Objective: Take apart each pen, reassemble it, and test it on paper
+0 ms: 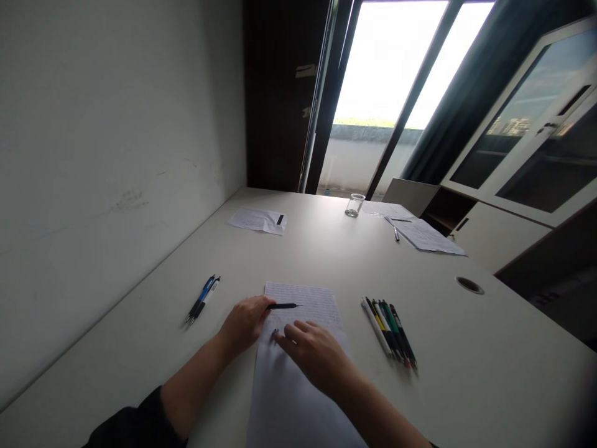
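A written-on sheet of paper point(303, 348) lies on the white table point(466, 373) in front of me. My left hand point(245, 323) rests on the sheet's left edge, fingers closed on a black pen point(282, 306) that points right across the page. My right hand point(314, 351) lies on the paper just right of it, fingers curled, its fingertips on a small dark piece point(275, 333) I cannot make out.
Two blue pens point(203, 300) lie to the left. Several pens point(389, 330) lie in a row to the right. Farther back are a folded paper point(259, 220), a glass point(354, 205), more sheets point(426, 235) with a pen, and a cable hole point(469, 285).
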{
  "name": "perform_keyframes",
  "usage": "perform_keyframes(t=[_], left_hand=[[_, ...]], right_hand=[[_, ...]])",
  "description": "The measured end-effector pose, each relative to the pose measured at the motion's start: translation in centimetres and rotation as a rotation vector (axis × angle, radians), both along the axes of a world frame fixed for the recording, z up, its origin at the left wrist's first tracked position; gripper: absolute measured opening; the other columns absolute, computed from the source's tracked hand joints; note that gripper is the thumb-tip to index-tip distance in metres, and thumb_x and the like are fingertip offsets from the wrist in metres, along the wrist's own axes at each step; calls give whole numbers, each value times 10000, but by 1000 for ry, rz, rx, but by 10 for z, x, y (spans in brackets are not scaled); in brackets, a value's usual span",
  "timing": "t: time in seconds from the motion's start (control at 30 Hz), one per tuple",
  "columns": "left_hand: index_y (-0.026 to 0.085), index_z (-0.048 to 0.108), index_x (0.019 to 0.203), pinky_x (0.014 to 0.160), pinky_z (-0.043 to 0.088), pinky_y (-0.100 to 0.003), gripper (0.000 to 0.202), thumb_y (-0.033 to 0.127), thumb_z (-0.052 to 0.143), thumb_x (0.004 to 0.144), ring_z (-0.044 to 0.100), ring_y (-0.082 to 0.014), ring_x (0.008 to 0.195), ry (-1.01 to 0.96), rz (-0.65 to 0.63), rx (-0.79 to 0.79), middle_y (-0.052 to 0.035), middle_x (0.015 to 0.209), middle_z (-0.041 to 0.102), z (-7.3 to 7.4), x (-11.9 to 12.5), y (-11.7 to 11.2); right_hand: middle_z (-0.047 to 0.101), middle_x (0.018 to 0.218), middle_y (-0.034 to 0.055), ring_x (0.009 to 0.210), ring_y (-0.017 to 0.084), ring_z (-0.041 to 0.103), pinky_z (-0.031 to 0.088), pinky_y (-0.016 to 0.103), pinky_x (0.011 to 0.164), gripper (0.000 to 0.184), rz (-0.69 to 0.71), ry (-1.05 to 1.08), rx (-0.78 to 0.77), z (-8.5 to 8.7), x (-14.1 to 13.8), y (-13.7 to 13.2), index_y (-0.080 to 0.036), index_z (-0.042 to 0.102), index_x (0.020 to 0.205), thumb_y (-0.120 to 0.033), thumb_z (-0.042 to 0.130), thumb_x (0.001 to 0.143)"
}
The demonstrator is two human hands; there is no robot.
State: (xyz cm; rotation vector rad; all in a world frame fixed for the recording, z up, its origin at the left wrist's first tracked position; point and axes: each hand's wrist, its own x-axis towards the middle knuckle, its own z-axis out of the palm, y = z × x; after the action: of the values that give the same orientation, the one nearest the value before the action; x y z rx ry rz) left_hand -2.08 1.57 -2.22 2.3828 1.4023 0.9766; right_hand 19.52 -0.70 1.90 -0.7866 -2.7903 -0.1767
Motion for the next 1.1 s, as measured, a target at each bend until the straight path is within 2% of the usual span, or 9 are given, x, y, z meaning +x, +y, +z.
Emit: perform_keyframes(t=[0.2, 0.37, 0.6, 0.7, 0.77, 0.83, 0.93, 1.0, 1.1], left_hand=[[220, 578, 1088, 773, 521, -312, 259, 75, 495, 890, 659, -197, 866, 21, -7, -18, -49, 970, 697, 2, 0, 0], [223, 572, 1095, 788, 510, -320, 267, 67, 490, 893, 646, -200, 877, 32, -6, -39, -43, 968, 687, 2, 0, 0], [221, 565, 1091, 783, 501, -310, 250, 72, 477, 911, 635, -197, 878, 28, -18, -53, -42, 976, 680, 2, 0, -1], [216, 564, 1093, 788, 496, -314, 249, 67, 481, 911, 627, -199, 881, 25, -20, -56, -43, 973, 676, 4, 0, -2], [213, 566, 1089, 785, 493, -315, 245, 65, 486, 911, 620, -201, 879, 25, -17, -54, -45, 965, 671, 4, 0, -2], [209, 570, 1079, 775, 490, -313, 233, 67, 490, 913, 613, -202, 875, 24, -10, -47, -48, 955, 666, 5, 1, -1], [204, 574, 1076, 768, 488, -309, 231, 62, 494, 914, 607, -198, 867, 16, -5, -38, -51, 948, 660, 5, 1, -1], [205, 575, 1082, 771, 489, -306, 245, 51, 496, 909, 605, -195, 865, 8, -6, -42, -49, 950, 659, 4, 0, 0], [206, 576, 1084, 767, 489, -301, 254, 43, 501, 905, 604, -193, 866, -5, -4, -49, -47, 952, 658, 3, 0, -1]], right_hand=[[652, 876, 21, 783, 183, 568, 403, 314, 652, 55, 31, -67, 11, 0, -7, 5, -205, 649, 947, -176, 602, 945], [627, 841, 19, 753, 172, 548, 394, 315, 637, 135, 33, -54, 21, -4, -6, 7, -185, 616, 823, -148, 581, 949], [614, 850, 19, 741, 171, 557, 408, 301, 638, 146, 22, -21, 5, -11, -5, 8, -184, 587, 818, -110, 556, 940], [621, 830, 22, 726, 171, 568, 421, 291, 644, 129, 21, 60, -44, -15, 0, 14, -190, 587, 839, -120, 543, 937], [630, 813, 27, 719, 167, 579, 433, 278, 642, 116, 2, 213, -128, -17, 7, 21, -193, 596, 868, -129, 527, 935], [649, 817, 29, 694, 153, 585, 452, 263, 644, 102, -40, 435, -282, -17, 15, 30, -195, 603, 895, -128, 529, 917], [673, 767, 20, 624, 142, 583, 469, 261, 616, 54, -242, 796, -547, -15, 27, 40, -207, 605, 876, -221, 568, 912], [688, 769, 30, 606, 144, 580, 473, 266, 591, 117, -319, 997, -714, -14, 33, 44, -206, 599, 875, -313, 578, 918], [698, 790, 48, 620, 149, 564, 467, 271, 582, 201, -334, 1162, -857, -15, 35, 46, -198, 604, 892, -399, 605, 902]])
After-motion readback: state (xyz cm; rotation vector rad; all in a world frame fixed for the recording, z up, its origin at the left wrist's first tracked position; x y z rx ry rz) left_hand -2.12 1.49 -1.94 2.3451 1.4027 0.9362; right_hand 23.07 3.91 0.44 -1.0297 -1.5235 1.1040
